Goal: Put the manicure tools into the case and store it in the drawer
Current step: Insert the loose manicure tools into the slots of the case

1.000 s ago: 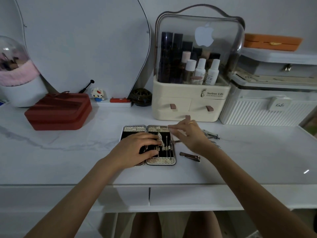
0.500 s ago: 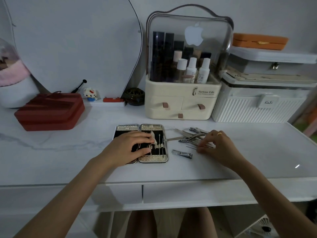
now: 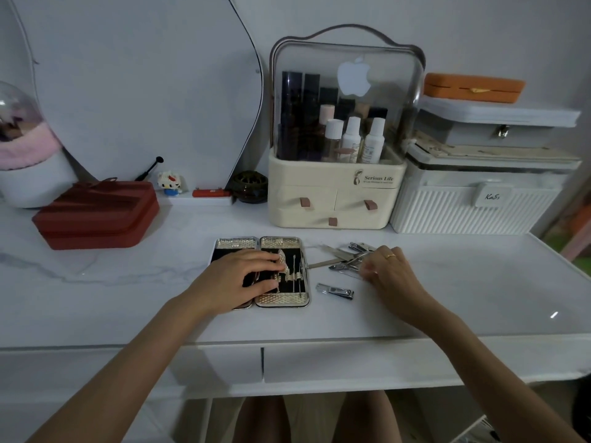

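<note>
Several slim steel manicure tools already sit strapped in the right half of the open, silver-trimmed, black-lined manicure case, which lies flat on the white marbled worktop near its front edge. The left hand rests across the case, fingers extended flat over the lining and steadying it, holding nothing. Just right of the case lies a loose cluster of steel nippers and files, and nearer the front edge a separate small steel nail clipper. The right hand is at the cluster, its grip curled over the tools; whether the fingertips have closed on one cannot be told. Judged from this layout, filling is partly done: the loose cluster and clipper remain to be inserted, the case is not yet closed, and the white drawer under the worktop stands shut.
</note>
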